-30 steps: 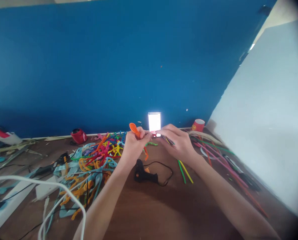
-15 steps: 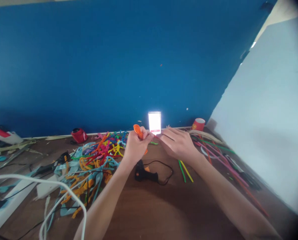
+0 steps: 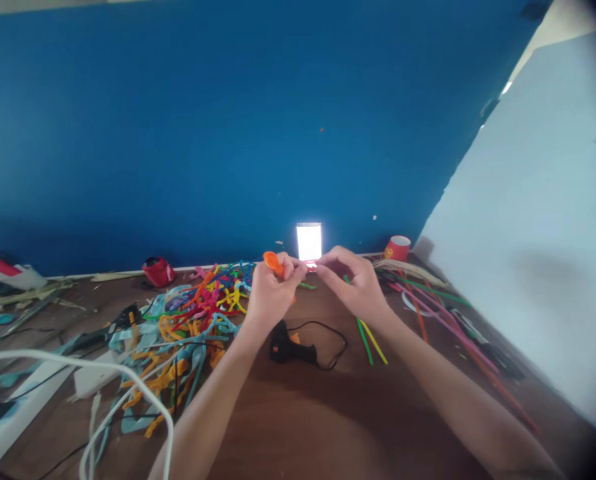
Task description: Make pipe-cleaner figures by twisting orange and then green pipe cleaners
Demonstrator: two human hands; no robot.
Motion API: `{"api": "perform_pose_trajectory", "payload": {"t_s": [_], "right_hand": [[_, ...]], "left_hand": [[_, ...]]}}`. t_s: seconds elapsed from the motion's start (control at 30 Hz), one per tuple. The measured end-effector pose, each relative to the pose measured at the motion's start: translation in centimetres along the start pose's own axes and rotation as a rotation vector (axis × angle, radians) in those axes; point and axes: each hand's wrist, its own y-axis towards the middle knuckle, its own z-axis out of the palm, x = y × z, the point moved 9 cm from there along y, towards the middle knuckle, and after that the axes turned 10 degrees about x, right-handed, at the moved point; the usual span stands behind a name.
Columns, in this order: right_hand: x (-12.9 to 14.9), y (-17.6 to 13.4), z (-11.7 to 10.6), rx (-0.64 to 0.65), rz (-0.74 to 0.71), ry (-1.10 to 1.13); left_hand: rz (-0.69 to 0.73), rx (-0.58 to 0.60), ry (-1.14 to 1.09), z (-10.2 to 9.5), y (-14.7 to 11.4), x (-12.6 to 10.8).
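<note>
My left hand (image 3: 273,293) is closed round a bright orange piece (image 3: 273,263) with a smooth, rounded end above the fist; its kind is hard to tell. The thumb and index finger of that hand also pinch together at the front. My right hand (image 3: 355,283) faces it, with thumb and index fingertip brought together close to the left fingertips. Anything in that pinch is too small to make out. Just behind the fingertips stands a lit phone (image 3: 309,241) against the wall. Below my hands lies a black glue gun (image 3: 293,347) with an orange trigger and a cable.
Tangled coloured pipe cleaners (image 3: 193,320) cover the left of the table (image 3: 283,413). Green and yellow stems (image 3: 371,340) lie under my right wrist. A red paper cup (image 3: 398,248) stands at the back right. A white cable (image 3: 128,370) loops across the left front.
My right hand has turned, its fingers lifting and curling into a pinch with a gap below the thumb. My left hand and the orange piece have hardly moved.
</note>
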Motion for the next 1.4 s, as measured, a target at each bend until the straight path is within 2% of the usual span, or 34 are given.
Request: {"api": "perform_pose_trajectory", "payload": {"t_s": [0.1,0.17,0.27,0.37,0.43,0.5,0.6,0.73,0.77,0.83,0.93,1.03,1.1,1.2,1.3,1.4], "right_hand": [[3.0,-0.7,0.2,0.065,-0.340,-0.528],[3.6,-1.2,0.8,0.122,-0.451,-0.779],[3.8,-1.5,1.3,0.173,-0.488,-0.969],[3.7,-1.2,1.7,0.201,-0.449,-0.957],[3.3,-0.8,1.6,0.173,-0.368,-0.831],[2.4,-0.3,1.3,0.139,-0.241,-0.595],[-0.2,0.1,1.3,0.149,0.029,-0.065],[-2.7,-0.7,3.6,0.249,0.385,0.656],[-2.9,-1.0,4.0,0.267,0.442,0.753],[-3.0,-1.2,4.2,0.253,0.487,0.814],[-3.1,-0.7,2.4,0.111,0.409,0.675],[-2.6,-0.2,0.3,0.006,0.286,0.441],[-1.8,0.0,-0.8,-0.029,0.211,0.243],[0.3,0.0,-2.1,-0.084,0.038,-0.135],[3.2,-0.5,-1.7,-0.070,-0.233,-0.544],[4.6,-1.2,0.2,0.044,-0.472,-0.908]], "left_hand": [[-0.134,0.057,-0.233,0.4,0.3,1.5],[-0.178,0.086,-0.295,0.7,0.2,1.9],[-0.220,0.122,-0.333,1.0,0.1,2.2],[-0.236,0.157,-0.348,1.3,0.1,2.4],[-0.194,0.134,-0.295,1.1,0.3,2.3],[-0.106,0.085,-0.164,0.6,0.4,1.6],[0.060,0.023,0.128,0.2,0.1,-0.3],[0.339,-0.006,0.463,1.0,-1.1,-3.6],[0.381,-0.016,0.489,1.1,-1.3,-4.0],[0.358,-0.045,0.462,0.8,-1.3,-3.9],[0.182,-0.044,0.294,0.1,-0.5,-2.3],[0.048,0.063,0.098,0.3,0.2,-0.9],[-0.030,0.134,-0.009,0.5,0.4,-0.2],[-0.107,0.180,-0.117,0.5,0.5,0.4],[-0.156,0.201,-0.178,0.5,0.4,0.9],[-0.218,0.212,-0.244,0.7,0.2,1.4]]}}
